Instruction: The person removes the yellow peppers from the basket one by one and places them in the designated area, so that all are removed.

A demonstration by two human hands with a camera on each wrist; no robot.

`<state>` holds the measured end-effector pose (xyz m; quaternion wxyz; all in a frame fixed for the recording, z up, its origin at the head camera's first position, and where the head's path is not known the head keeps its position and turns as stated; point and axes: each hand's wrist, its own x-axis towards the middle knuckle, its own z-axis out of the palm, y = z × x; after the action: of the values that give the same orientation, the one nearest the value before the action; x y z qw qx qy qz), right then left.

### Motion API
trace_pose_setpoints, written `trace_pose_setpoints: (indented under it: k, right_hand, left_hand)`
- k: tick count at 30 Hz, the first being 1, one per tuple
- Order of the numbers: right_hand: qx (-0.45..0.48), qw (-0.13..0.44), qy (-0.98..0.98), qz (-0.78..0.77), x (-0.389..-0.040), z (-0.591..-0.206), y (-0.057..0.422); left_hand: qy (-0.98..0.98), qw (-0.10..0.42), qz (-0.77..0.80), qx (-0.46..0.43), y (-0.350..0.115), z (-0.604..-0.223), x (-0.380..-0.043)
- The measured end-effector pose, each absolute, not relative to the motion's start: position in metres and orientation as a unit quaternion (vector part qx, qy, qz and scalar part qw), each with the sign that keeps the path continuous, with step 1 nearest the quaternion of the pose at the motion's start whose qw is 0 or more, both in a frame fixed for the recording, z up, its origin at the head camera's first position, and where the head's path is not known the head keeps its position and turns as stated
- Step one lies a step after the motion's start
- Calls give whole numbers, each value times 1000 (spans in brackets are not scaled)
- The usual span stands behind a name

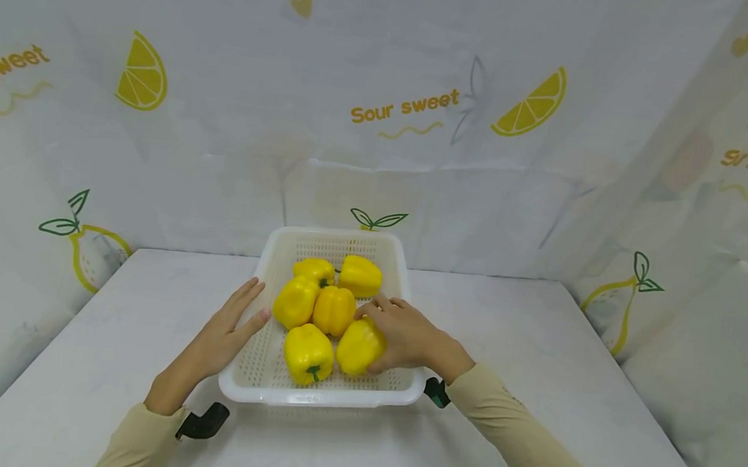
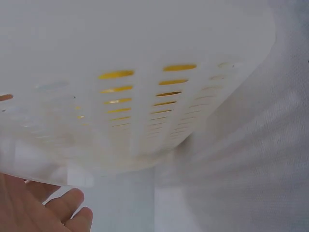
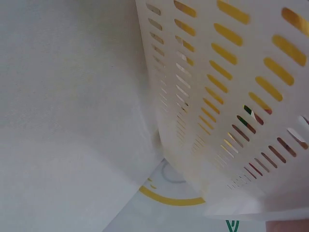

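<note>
Inside the white basket (image 1: 320, 400), our right hand (image 1: 407, 335) curls fingers round a pepper (image 1: 359, 348); left hand (image 1: 225, 333) straight-fingered, thumb apart. Likely light, firm, slick: we'd grip its widest girth.

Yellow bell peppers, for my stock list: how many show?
6 bell peppers in the white basket: centre, middle left, back left, back right, front left, front right, gripped by the right hand.

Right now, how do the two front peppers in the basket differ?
The front-left pepper shows its green stem; the front-right pepper shows none. The right hand grips the front-right pepper; no hand touches the front-left pepper. Both are yellow and lie in the white basket.
</note>
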<state>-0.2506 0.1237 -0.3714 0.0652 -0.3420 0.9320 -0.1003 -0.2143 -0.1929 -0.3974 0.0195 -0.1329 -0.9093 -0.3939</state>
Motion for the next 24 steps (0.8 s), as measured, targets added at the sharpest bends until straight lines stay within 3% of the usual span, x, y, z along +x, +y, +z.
trace_pose_setpoints:
  k: [24]
  right_hand:
    - [-339, 50, 924, -169, -249, -373, 128]
  left_hand:
    - [-903, 16, -410, -130, -192, -398, -214]
